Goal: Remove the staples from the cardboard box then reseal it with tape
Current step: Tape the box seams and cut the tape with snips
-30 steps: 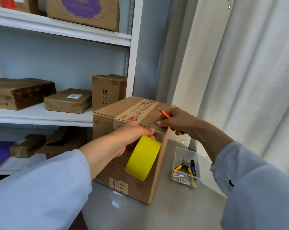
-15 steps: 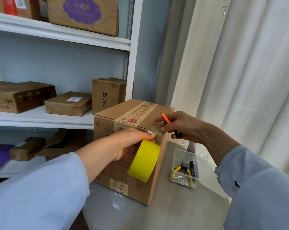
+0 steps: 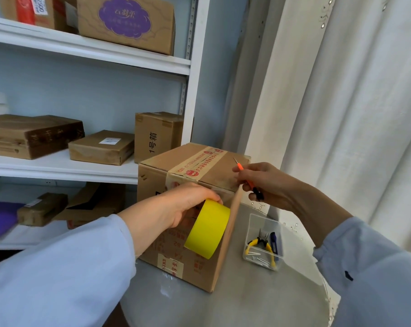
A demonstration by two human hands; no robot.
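A brown cardboard box (image 3: pixel 181 161) with a printed tape strip across its top stands on the grey table (image 3: pixel 247 298). My left hand (image 3: pixel 176 206) grips a yellow tape roll (image 3: pixel 208 228) against the box's near side, just under the top edge. My right hand (image 3: pixel 268 185) pinches a small orange-handled cutter (image 3: pixel 247 180), blade tip up, just off the box's top right corner.
A clear plastic tray (image 3: pixel 264 241) right of the box holds yellow-handled pliers (image 3: pixel 261 244), a blue tool and pulled staples. White shelves (image 3: pixel 58 171) with several cardboard boxes stand behind on the left. A white curtain (image 3: pixel 341 114) hangs on the right.
My right hand has lifted off the box's top edge and drawn slightly right with the cutter. My left hand and the roll have stayed against the box.
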